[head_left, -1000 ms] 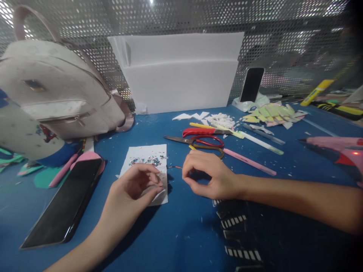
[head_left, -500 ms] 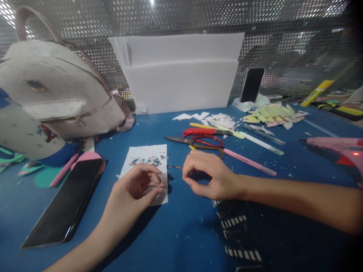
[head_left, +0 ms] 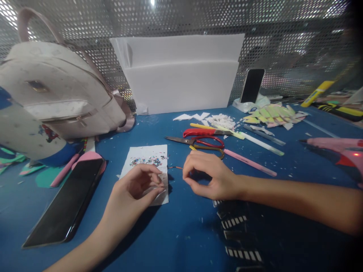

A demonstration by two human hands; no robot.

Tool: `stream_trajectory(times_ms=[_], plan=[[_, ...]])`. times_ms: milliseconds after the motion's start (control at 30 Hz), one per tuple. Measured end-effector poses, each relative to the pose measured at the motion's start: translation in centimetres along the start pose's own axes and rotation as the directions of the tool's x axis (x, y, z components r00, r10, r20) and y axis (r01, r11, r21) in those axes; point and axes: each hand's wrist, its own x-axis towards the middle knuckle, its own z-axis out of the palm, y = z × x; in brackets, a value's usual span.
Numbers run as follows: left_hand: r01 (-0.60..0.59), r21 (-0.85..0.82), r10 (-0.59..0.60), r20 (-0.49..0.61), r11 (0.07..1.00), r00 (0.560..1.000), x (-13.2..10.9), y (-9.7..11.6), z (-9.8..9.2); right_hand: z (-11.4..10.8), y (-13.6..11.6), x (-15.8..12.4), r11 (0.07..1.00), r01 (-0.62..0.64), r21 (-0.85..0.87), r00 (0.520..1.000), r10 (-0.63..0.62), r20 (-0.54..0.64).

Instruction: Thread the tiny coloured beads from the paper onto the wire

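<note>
My right hand [head_left: 211, 175] is closed in a pinch above the blue table, thumb and index finger meeting. From behind its fingers a thin orange-and-dark strand [head_left: 175, 167], like threaded beads, reaches left toward a small white paper [head_left: 133, 153]. Over the lower part of that paper, my left hand [head_left: 138, 185] has curled fingers with the thumb close to the fingertips; whatever they hold is too fine to make out. Small shiny multicoloured beads or sequins [head_left: 146, 160] lie scattered on the paper. Just beyond my right hand are scissors with red handles [head_left: 210, 141].
At left are a black phone [head_left: 65, 204], a pale backpack [head_left: 62, 90] and a white-and-blue object [head_left: 36, 132]. A red-handled cutter [head_left: 200, 132], a pink pen [head_left: 249, 162] and paper scraps [head_left: 275, 115] lie beyond. A pink glue gun [head_left: 337, 142] sits at right.
Both hands keep nearly the same place and pose. Only a very slight shift of the whole view shows.
</note>
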Motion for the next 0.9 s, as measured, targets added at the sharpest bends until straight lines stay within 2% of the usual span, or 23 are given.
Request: stream_trajectory(times_ms=[900], plan=[[-0.019, 0.015, 0.02, -0.026, 1.0, 0.999, -0.09, 0.26, 0.04, 0.02, -0.05, 0.08, 1.0, -0.002, -0.001, 1.0, 0.002, 0.002]])
